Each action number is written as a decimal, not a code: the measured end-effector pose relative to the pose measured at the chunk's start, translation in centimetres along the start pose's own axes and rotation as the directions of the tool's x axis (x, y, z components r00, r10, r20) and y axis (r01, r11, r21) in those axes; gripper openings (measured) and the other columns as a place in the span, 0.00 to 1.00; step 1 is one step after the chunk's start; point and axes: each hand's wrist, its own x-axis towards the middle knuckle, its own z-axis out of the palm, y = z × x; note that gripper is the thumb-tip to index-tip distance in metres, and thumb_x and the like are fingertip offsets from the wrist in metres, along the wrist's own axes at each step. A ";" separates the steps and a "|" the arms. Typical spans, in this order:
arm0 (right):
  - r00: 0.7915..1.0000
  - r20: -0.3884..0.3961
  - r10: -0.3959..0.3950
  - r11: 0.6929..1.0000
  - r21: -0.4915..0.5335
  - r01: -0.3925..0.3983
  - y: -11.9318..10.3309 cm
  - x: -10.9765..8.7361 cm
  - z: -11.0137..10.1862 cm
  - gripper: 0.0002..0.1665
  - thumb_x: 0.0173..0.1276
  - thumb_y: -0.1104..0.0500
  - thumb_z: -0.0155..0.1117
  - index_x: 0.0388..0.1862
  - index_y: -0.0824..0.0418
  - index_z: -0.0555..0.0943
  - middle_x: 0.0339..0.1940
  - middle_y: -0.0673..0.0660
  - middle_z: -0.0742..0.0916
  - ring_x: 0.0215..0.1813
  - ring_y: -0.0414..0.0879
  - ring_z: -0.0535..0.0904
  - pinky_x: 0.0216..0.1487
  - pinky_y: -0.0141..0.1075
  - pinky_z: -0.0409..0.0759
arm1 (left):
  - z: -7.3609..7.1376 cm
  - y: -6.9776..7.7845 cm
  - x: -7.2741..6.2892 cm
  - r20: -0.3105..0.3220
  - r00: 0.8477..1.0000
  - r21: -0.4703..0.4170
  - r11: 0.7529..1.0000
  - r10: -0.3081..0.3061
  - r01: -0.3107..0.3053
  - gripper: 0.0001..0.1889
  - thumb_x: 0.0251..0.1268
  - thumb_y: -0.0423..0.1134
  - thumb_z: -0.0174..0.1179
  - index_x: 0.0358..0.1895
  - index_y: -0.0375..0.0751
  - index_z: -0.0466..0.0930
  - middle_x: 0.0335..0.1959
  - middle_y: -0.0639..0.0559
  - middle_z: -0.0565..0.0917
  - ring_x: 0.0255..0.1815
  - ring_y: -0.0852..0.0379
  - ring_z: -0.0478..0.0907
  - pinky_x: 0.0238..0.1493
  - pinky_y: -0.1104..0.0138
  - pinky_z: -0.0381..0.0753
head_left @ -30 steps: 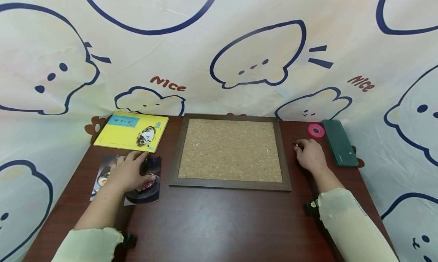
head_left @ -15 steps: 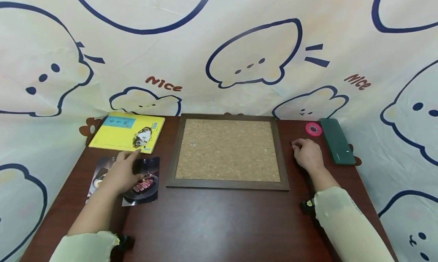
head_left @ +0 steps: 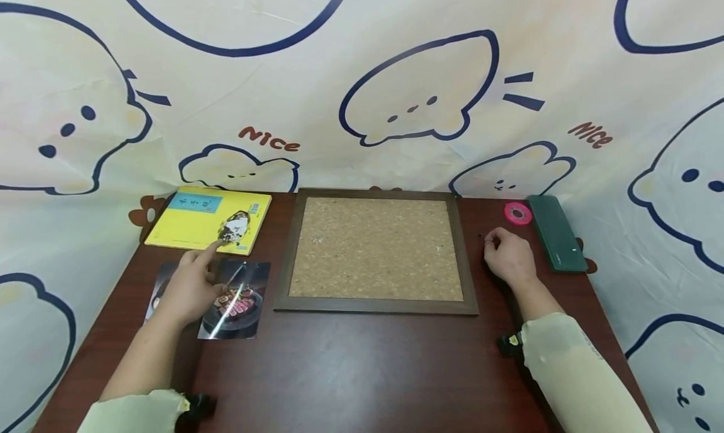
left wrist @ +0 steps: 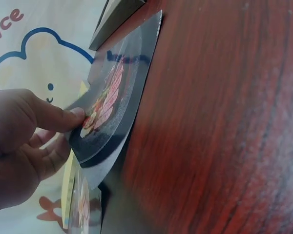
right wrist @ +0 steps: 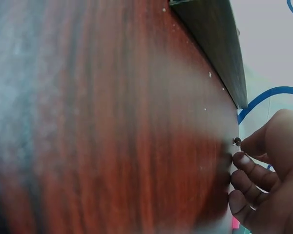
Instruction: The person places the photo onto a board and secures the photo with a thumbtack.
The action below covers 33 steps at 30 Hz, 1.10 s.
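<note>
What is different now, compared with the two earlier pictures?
The left hand has drawn slightly left, and its thumb and fingers now pinch the steak photo, which curves up near the hand and shows a bright glare. The right hand stays beside the corkboard; the yellow book, pink roll and green box remain in place.

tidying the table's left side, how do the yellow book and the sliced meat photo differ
The yellow book is mostly bright yellow; the sliced meat photo is mostly dark. The book lies flat on the table, while the photo is bent, pinched by the left hand. The book also looks wider than the photo. Both carry printed pictures.
</note>
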 end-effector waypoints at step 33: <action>0.998 -0.060 -0.025 0.988 0.150 0.034 -2.1 -1.3 -0.8 0.11 0.76 0.54 0.58 0.42 0.59 0.84 0.34 0.58 0.86 0.34 0.52 0.78 0.37 0.43 0.74 | -1.3 1.7 0.6 -0.064 0.991 -0.336 0.937 -0.121 0.093 0.40 0.75 0.48 0.64 0.84 0.51 0.55 0.70 0.32 0.71 0.66 0.30 0.74 0.53 0.46 0.83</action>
